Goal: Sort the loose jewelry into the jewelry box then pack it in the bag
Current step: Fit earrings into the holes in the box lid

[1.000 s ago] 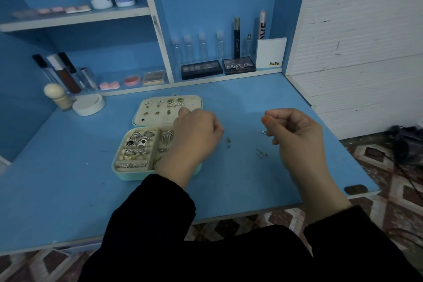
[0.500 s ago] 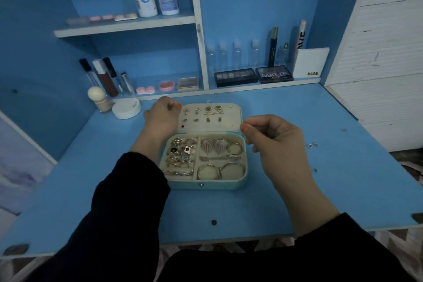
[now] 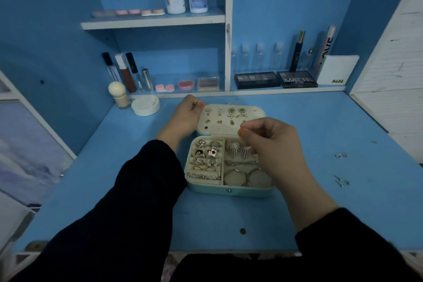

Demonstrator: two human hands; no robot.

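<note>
A mint jewelry box (image 3: 229,191) lies open on the blue table (image 3: 320,201). Rings fill its left compartment, and earrings and bangles its right one. Its cream lid (image 3: 215,129) lies back, with several stud earrings pinned in it. My left hand (image 3: 183,119) grips the lid's left edge, thumb on top. Hovering over the hinge and the right compartment is my right hand (image 3: 277,144). Its thumb and fingers are pinched together on a small piece that is barely visible. Loose earrings (image 3: 341,156) and more small pieces (image 3: 341,182) lie on the table to the right. No bag is in view.
A white round jar (image 3: 145,105) and a powder brush (image 3: 119,95) stand behind the box on the left. Eyeshadow palettes (image 3: 297,79), small bottles and lip products line the back shelf. A white wall (image 3: 393,75) bounds the right side.
My right hand came from the loose pieces on the right to above the box, still pinched. My left hand went from over the box to the lid's left edge.
</note>
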